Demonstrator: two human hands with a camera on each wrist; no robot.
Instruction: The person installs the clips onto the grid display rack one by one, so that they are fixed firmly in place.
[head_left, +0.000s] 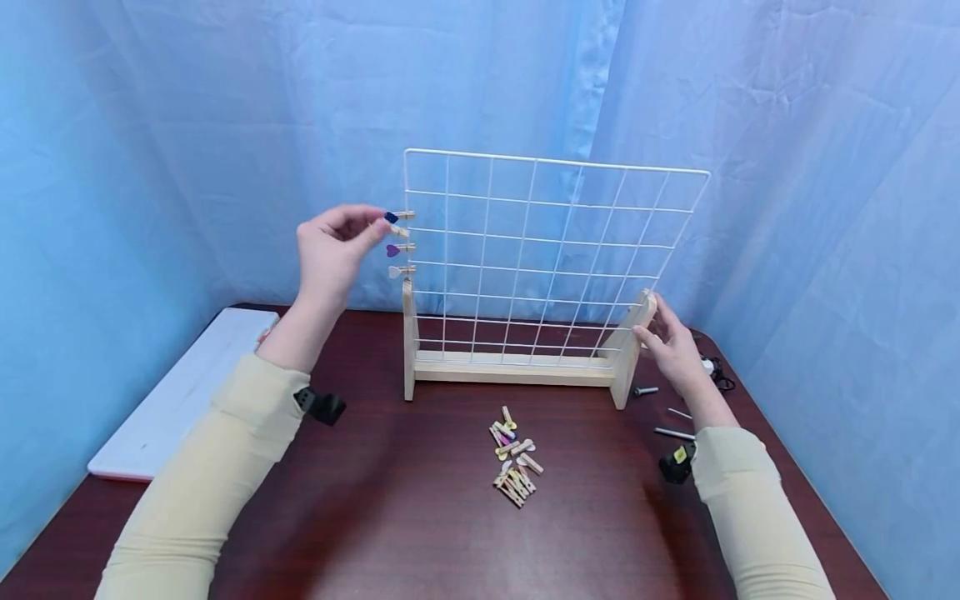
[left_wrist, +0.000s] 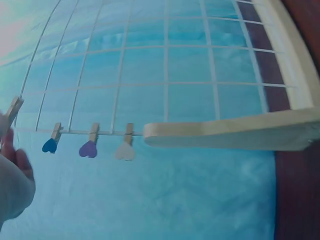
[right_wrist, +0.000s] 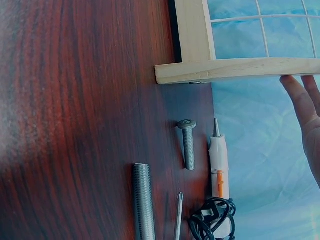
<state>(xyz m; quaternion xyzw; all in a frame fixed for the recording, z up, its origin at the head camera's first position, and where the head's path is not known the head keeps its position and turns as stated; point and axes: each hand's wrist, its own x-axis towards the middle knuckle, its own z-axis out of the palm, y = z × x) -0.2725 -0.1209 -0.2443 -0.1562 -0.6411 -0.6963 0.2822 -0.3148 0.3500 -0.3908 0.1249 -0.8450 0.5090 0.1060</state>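
My left hand (head_left: 330, 258) pinches a wooden clothespin (left_wrist: 15, 107) at the left edge of a white wire grid (head_left: 535, 218). Dark blue shows between thumb and forefinger in the head view. Beside it, clothespins with a blue heart (left_wrist: 49, 146), a purple heart (left_wrist: 88, 149) and a white heart (left_wrist: 125, 151) are clipped in a row on the same edge wire. The grid stands in a wooden stand (head_left: 517, 375). At the stand's right upright (head_left: 630, 354), my right hand (head_left: 671, 346) grips the wood, thumb at the front edge and fingertips against the outer face.
Several loose clothespins (head_left: 517, 458) with coloured hearts lie in a pile in front of the stand. A white board (head_left: 187, 392) lies at the table's left. On the right are a bolt (right_wrist: 187, 145), a threaded rod (right_wrist: 143, 200), a screwdriver-like shaft (right_wrist: 179, 215) and a corded white tool (right_wrist: 218, 155).
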